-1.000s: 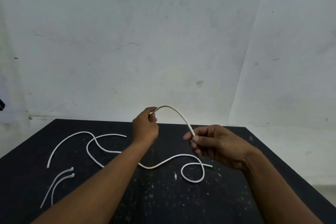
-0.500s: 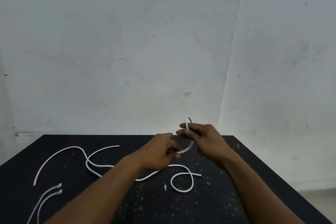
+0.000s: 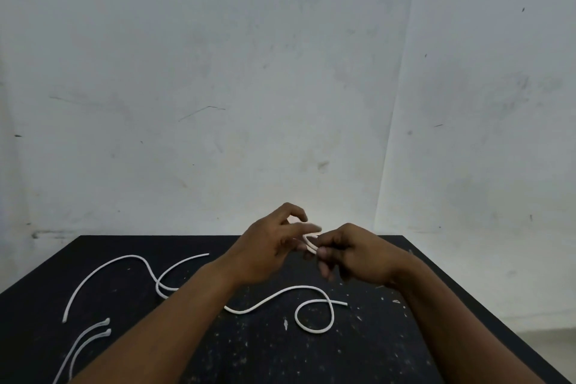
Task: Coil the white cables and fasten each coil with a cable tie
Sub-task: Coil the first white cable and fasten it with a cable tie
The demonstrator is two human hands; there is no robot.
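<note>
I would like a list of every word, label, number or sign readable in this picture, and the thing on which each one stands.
None: no text is readable anywhere.
The wall carries only scuffs and scratches, the black table only pale flecks, and the white cables and cable ties are plain.

We see the short white cable [image 3: 310,245], a wide arch before, now folded small in the right hand [image 3: 352,254]; at its 9 o'clock the left hand [image 3: 271,246] loosens.

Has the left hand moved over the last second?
Yes. Against the looped cable, the left hand shifted right, closing on the right hand.
</note>
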